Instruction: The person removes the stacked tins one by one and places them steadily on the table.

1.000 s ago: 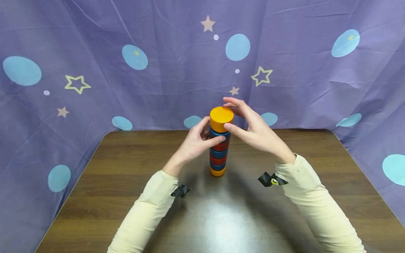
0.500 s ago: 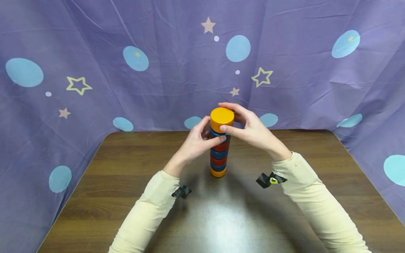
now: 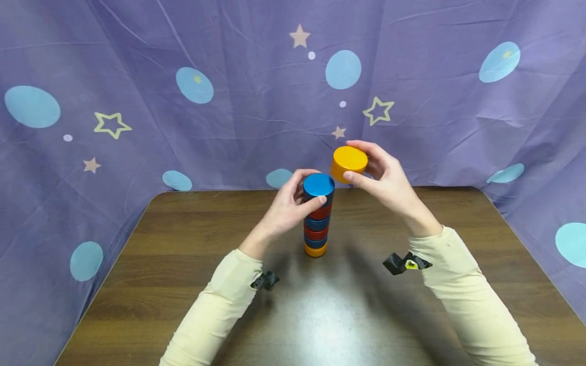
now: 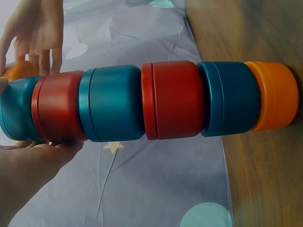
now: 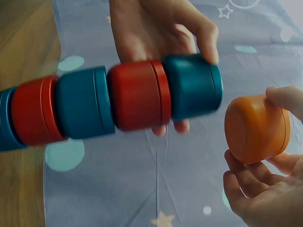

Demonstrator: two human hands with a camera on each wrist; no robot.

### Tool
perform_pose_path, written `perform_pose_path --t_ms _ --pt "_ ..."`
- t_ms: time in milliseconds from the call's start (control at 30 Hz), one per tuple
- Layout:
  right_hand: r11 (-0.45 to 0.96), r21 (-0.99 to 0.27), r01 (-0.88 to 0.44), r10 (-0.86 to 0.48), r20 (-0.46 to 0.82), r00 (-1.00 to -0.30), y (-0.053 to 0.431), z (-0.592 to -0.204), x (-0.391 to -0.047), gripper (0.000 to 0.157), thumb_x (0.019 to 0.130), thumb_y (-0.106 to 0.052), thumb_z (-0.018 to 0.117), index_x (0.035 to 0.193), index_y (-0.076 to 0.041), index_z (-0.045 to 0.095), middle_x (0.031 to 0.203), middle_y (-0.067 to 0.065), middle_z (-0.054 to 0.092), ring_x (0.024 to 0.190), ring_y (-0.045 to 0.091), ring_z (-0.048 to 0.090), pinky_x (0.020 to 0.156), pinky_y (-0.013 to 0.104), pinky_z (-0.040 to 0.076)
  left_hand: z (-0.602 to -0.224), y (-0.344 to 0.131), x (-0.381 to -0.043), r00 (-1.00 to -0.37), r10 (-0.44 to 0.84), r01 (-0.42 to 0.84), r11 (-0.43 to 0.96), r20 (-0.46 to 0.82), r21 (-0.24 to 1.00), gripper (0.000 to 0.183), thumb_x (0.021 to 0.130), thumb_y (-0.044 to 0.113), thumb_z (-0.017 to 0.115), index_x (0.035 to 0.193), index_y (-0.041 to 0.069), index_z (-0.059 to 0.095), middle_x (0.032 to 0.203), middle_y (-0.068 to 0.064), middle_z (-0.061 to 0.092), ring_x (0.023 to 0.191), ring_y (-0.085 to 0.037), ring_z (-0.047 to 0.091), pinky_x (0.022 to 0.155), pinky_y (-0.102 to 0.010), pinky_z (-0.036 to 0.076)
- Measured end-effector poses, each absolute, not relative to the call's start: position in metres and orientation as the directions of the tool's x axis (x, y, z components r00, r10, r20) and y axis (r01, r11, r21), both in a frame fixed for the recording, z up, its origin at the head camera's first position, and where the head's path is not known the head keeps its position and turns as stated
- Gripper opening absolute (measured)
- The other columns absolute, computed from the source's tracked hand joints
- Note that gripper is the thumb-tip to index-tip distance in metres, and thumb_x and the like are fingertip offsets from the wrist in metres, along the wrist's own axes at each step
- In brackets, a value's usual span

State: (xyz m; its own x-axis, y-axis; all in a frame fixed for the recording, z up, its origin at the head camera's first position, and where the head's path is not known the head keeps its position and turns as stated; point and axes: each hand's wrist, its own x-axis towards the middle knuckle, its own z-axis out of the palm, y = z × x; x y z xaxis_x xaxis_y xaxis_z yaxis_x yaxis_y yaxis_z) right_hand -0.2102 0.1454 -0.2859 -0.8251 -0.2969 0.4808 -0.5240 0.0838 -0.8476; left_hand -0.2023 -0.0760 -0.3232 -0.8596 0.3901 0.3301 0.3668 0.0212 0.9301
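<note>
A tower of small round lidded jars stands upright on the wooden table, alternating blue and red above a bottom orange jar (image 3: pixel 316 250). Curled round the top blue jar (image 3: pixel 319 185) is my left hand (image 3: pixel 286 206), its thumb on the near side. My right hand (image 3: pixel 391 185) grips another orange jar (image 3: pixel 350 164) in the air, just right of the tower top and slightly higher. In the right wrist view, a gap separates this held orange jar (image 5: pixel 255 130) from the top blue jar (image 5: pixel 195 90). The left wrist view shows it only partly.
The wooden table (image 3: pixel 183 264) ends at a back edge close behind the tower. A purple curtain (image 3: pixel 256 91) with stars and blue spots hangs behind and at both sides. Each sleeve carries a small black wrist camera.
My right hand closed round the orange jar on top, then lifted it off to the right. The blue jar's top is now uncovered. My left hand has hardly moved.
</note>
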Motion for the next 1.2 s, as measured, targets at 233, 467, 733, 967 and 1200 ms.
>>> perform_pose_path --t_ms 233,467,733,967,1200 --pt "0.087 -0.859 -0.504 -0.237 0.474 -0.848 0.162 -0.298 -0.212 0.051 0.087 -0.002 0.070 0.134 -0.004 0.052 0.128 0.012 0.055 0.108 0.018 0.058 0.091 0.023 0.047 -0.326 -0.075 -0.203 -0.849 0.387 0.397 0.018 0.359 0.918 0.047 0.090 0.000 0.063 0.132 -0.002 0.044 0.118 -0.020 0.057 0.104 -0.029 0.058 0.094 -0.038 0.047" --pt "0.150 -0.880 -0.451 -0.200 0.420 -0.885 0.173 -0.317 -0.211 0.052 0.086 0.003 0.068 0.134 0.002 0.049 0.127 0.012 0.056 0.106 0.014 0.059 0.087 0.022 0.049 -0.329 -0.075 -0.204 -0.835 0.395 0.413 -0.012 0.384 0.911 0.052 0.090 0.000 0.063 0.138 0.003 0.042 0.123 -0.017 0.055 0.105 -0.026 0.057 0.093 -0.036 0.046" --pt "0.209 -0.877 -0.432 -0.179 0.400 -0.899 0.182 -0.335 -0.215 0.052 0.086 0.002 0.068 0.134 0.003 0.049 0.132 0.015 0.051 0.107 0.009 0.057 0.087 0.019 0.047 -0.332 -0.076 -0.205 -0.818 0.408 0.413 -0.073 0.405 0.908 0.051 0.088 -0.003 0.064 0.136 0.003 0.045 0.122 -0.016 0.056 0.106 -0.025 0.056 0.092 -0.037 0.046" --pt "0.346 -0.844 -0.410 -0.203 0.359 -0.911 0.186 -0.358 -0.222 0.057 0.084 -0.003 0.074 0.136 -0.002 0.050 0.126 0.016 0.056 0.102 0.009 0.058 0.085 0.016 0.045 -0.333 -0.077 -0.206 -0.820 0.402 0.414 -0.076 0.408 0.907 0.053 0.088 -0.002 0.066 0.136 0.002 0.045 0.123 -0.013 0.057 0.106 -0.024 0.057 0.092 -0.037 0.047" --pt "0.387 -0.847 -0.365 -0.204 0.307 -0.929 0.189 -0.376 -0.224 0.057 0.084 -0.007 0.075 0.135 -0.001 0.050 0.126 0.016 0.057 0.110 0.028 0.058 0.086 0.016 0.044 -0.334 -0.077 -0.206 -0.817 0.401 0.413 -0.092 0.414 0.906 0.053 0.087 -0.004 0.066 0.136 0.004 0.047 0.122 -0.014 0.058 0.104 -0.024 0.058 0.091 -0.037 0.047"
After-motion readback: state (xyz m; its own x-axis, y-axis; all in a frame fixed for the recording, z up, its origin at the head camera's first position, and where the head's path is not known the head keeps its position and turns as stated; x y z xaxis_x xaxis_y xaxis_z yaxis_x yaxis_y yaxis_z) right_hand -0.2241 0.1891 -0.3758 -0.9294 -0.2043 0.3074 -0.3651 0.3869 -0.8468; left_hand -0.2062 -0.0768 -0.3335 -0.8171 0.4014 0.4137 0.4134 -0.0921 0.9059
